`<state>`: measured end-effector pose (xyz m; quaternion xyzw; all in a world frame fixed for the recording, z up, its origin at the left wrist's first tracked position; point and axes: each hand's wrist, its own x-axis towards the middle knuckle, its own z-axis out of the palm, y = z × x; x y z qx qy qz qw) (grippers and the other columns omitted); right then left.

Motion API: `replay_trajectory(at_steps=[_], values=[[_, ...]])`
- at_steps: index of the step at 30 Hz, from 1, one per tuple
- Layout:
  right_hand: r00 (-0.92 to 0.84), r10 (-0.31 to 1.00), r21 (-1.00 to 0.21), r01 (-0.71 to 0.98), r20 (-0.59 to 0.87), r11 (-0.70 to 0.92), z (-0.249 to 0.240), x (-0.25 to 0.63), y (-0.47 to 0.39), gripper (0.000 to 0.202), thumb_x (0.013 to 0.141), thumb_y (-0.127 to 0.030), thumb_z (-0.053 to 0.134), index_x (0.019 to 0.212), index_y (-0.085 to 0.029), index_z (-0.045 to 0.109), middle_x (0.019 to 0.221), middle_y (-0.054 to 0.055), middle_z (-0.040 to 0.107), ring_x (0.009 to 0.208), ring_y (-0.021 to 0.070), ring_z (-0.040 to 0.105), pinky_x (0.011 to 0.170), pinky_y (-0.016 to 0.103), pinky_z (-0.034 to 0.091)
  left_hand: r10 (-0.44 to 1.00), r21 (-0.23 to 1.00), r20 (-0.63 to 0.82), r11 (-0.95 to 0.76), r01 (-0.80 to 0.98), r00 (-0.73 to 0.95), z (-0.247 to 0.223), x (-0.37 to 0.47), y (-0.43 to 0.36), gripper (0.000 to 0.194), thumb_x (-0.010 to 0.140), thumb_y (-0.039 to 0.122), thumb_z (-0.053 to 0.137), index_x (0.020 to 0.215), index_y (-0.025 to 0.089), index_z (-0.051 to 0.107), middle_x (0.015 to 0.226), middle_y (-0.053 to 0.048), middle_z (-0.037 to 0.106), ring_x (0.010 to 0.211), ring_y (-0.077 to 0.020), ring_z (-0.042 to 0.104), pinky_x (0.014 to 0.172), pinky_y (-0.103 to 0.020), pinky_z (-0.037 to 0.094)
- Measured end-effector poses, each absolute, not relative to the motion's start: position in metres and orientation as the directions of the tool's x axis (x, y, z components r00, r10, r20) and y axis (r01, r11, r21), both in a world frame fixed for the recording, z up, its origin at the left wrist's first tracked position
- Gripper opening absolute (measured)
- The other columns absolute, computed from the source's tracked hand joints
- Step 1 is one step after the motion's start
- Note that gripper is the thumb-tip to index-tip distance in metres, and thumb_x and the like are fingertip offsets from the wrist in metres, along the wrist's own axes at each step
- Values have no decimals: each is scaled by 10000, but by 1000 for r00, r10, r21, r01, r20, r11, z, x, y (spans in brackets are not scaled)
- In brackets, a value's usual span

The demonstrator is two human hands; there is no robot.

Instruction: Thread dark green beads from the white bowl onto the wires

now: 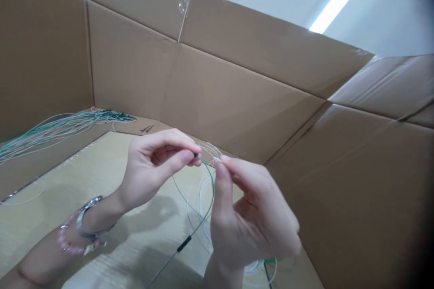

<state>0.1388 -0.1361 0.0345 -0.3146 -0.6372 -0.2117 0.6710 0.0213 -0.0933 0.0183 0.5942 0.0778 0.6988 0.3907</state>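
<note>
My left hand [149, 169] pinches a small black connector [196, 156] between thumb and fingertip. From it a thin green wire [213, 187] curves down past the palms, with a black sleeve [184, 244] further along it. Close by on the right, my right hand [252, 212] has thumb and forefinger pressed together on a thin white wire [217, 159]. A small gap separates the two sets of fingertips. Behind them hang loose loops of white wire [202, 198], partly covered by the right hand.
A long bundle of green and white wires [68, 128] lies at the left. Small dark pieces [147, 129] rest near the back edge of the pale board [101, 162]. Cardboard walls [237, 86] enclose the back and sides. More wire [252, 268] shows below the right hand.
</note>
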Motion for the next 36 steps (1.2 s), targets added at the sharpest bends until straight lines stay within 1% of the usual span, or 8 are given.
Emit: replay_trajectory(at_steps=[4,7,15,20,25,28,33,36], values=[[81,138,-148,794,987,590,37,139,-143,275,722,21,646,841,-224,687,709,-25,622,549,63,547,447,183,459,573,527,819,-760,-380,-12,21,19,-95,167,822,90,622,859,215,726,751,-5,672,678,-82,634,625,-166,545],[75,132,-136,818,988,559,38,136,-145,282,720,28,624,823,-227,687,688,-35,597,493,41,496,392,163,408,539,509,842,-800,-317,-9,22,18,-96,164,816,82,623,864,203,723,757,-16,677,684,-91,631,609,-169,540],[48,147,-124,813,988,569,38,134,-144,260,724,17,618,805,-223,675,683,-44,594,502,34,503,424,151,439,551,528,835,-790,-312,20,21,19,-98,206,812,47,613,889,209,713,799,-5,684,721,-75,634,627,-133,527],[51,163,-136,808,985,573,38,133,-144,264,723,19,621,800,-228,673,678,-49,592,487,31,498,415,150,438,559,534,829,-788,-306,6,21,19,-97,170,800,80,637,870,212,720,783,-15,688,697,-93,639,595,-156,528],[3,149,-88,818,989,568,38,136,-144,257,727,31,620,816,-204,674,696,-36,593,517,39,502,434,158,445,523,510,852,-826,-238,12,21,17,-96,168,791,82,644,867,212,721,785,-22,696,730,-116,650,616,-179,538],[-32,172,-75,813,985,577,38,137,-145,260,727,41,620,831,-192,672,707,-36,590,549,39,517,462,159,452,527,521,849,-827,-211,35,21,16,-97,194,778,64,654,878,216,721,793,-16,705,734,-114,657,626,-173,543],[-39,271,-146,766,962,626,39,141,-145,225,760,11,613,836,-195,664,708,-38,583,612,46,549,508,154,472,601,598,797,-770,-223,61,22,12,-95,189,750,48,678,830,215,719,754,6,708,690,-97,660,620,-147,536],[-86,409,-264,643,908,719,38,147,-140,186,775,-47,621,875,-199,657,780,-23,609,687,66,583,548,173,513,602,609,793,-773,-180,95,23,8,-90,168,740,42,682,790,200,711,709,7,698,639,-96,648,578,-146,517]])
